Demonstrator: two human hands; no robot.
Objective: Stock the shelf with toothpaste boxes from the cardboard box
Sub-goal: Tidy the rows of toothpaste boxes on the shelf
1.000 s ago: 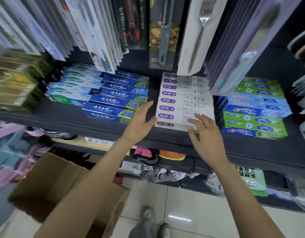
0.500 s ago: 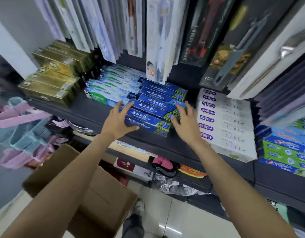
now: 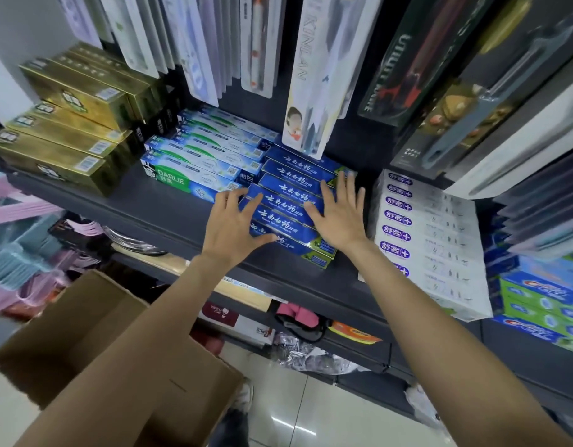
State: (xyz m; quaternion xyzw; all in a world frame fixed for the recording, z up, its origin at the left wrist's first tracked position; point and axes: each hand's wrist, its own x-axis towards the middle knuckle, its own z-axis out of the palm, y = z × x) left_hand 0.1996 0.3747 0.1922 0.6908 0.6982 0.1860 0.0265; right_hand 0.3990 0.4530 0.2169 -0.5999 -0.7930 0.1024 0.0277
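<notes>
At the lower left of the frame, nearest the camera, the cardboard box (image 3: pixel 94 343) sits on the pale tiled floor with its plain brown flaps up; its inside is hidden behind a flap and the left forearm, so I cannot tell how much stock is left in it. Both bare forearms reach up and away from there to the centre of the frame, where the left hand (image 3: pixel 228 229) and the right hand (image 3: pixel 338 214) lie flat with fingers spread on the stack of blue toothpaste boxes (image 3: pixel 290 204) — neither hand closed around anything, just palms and fingertips pressing the glossy printed card. The step in hand looks like squaring up that stack on the dark matte shelf (image 3: pixel 169 211), not placing a new item. The next move probably calls for an even push from both sides so the long, slim cartons line up without the slick top ones sliding off, then a reach back down to the carton at lower left for more. Left of centre lie green-and-white Darlie boxes (image 3: pixel 194 175), and at the upper left metallic gold boxes (image 3: pixel 62 137); right of centre is a shrink-wrapped white bundle (image 3: pixel 430 240). Farthest back, along the top of the frame, stiff hanging blister cards (image 3: pixel 317 75) overhang the rows — a peeler and toothbrushes among them.
</notes>
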